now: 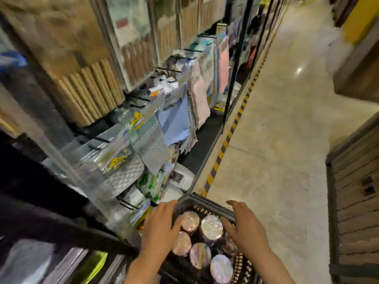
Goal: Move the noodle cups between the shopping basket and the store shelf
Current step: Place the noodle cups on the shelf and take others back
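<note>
I place the left hand (159,228) and right hand (245,224), fingers relaxed and gripping nothing, on the shopping basket (202,200) sides, steadying it before lifting noodle cups (211,226).

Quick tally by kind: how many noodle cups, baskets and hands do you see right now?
Noodle cups: 5 lids showing, more possibly hidden
Shopping basket: 1
Hands: 2, left hand and right hand
Total: 8
</note>
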Available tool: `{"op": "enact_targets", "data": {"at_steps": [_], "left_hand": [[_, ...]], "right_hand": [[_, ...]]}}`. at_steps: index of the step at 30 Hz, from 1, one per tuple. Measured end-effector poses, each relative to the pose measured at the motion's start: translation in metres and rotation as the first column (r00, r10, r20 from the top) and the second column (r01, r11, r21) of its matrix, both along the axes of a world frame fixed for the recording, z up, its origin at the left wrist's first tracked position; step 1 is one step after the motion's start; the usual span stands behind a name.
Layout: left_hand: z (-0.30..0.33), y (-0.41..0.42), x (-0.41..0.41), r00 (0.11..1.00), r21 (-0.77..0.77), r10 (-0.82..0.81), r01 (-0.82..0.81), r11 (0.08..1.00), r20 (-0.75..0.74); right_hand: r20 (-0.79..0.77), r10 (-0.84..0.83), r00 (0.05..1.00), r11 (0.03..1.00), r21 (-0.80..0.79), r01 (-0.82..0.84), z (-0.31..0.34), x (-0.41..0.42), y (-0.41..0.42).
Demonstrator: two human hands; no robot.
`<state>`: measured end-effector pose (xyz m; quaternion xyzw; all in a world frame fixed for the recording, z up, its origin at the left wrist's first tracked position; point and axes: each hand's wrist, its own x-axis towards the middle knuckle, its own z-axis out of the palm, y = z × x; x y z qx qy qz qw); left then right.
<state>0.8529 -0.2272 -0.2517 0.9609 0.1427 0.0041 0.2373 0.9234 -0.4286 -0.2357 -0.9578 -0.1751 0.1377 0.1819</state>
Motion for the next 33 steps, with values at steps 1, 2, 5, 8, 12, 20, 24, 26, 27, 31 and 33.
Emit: {"op": "enact_targets", "data": {"at_steps": [1, 2, 5, 8, 12, 20, 24, 26, 27, 31, 33], "left_hand": [[0.008, 0.000, -0.015, 0.997, 0.008, 0.049, -0.049, 0.999, 0.052], [0.016, -0.001, -0.031, 0.990, 0.017, 0.100, -0.102, 0.995, 0.095], [0.042, -0.010, -0.086, 0.946, 0.029, 0.261, -0.271, 0.962, 0.193], [0.055, -0.024, -0.151, 0.873, 0.048, 0.432, -0.453, 0.890, 0.225], [0.061, -0.051, -0.254, 0.710, 0.049, 0.657, -0.688, 0.724, 0.253], [0.062, -0.114, -0.464, 0.337, 0.054, 0.908, -0.941, 0.335, 0.248], [0.063, -0.140, -0.557, 0.160, 0.039, 0.951, -0.987, 0.155, 0.265], [0.066, -0.145, -0.602, 0.083, 0.037, 0.961, -0.996, 0.076, 0.265], [0.067, -0.146, -0.624, 0.055, 0.037, 0.963, -0.998, 0.047, 0.265], [0.074, -0.132, -0.719, 0.092, 0.042, 0.970, -0.996, 0.085, 0.224], [0.078, -0.116, -0.761, 0.118, 0.081, 0.961, -0.992, 0.100, 0.251]], "right_hand": [[0.030, 0.049, 0.998, 0.999, 0.005, -0.049, 0.010, -0.005, -0.001], [0.052, 0.097, 0.994, 0.995, 0.013, -0.098, 0.019, -0.011, -0.001], [0.107, 0.248, 0.963, 0.967, 0.033, -0.252, 0.041, -0.034, -0.002], [0.114, 0.390, 0.914, 0.912, 0.091, -0.401, 0.051, -0.066, 0.006], [0.168, 0.626, 0.762, 0.761, 0.080, -0.643, 0.051, -0.131, 0.031], [0.069, 0.942, 0.330, 0.318, 0.136, -0.938, 0.084, -0.310, 0.090], [0.085, 0.982, 0.168, 0.156, 0.133, -0.979, 0.087, -0.405, 0.106], [0.070, 0.990, 0.122, 0.113, 0.120, -0.986, 0.085, -0.453, 0.115], [0.065, 0.992, 0.107, 0.099, 0.112, -0.989, 0.083, -0.477, 0.120], [0.053, 0.995, 0.081, 0.074, 0.117, -0.990, 0.081, -0.567, 0.139], [0.045, 0.996, 0.080, 0.074, 0.125, -0.989, 0.080, -0.604, 0.148]]}}
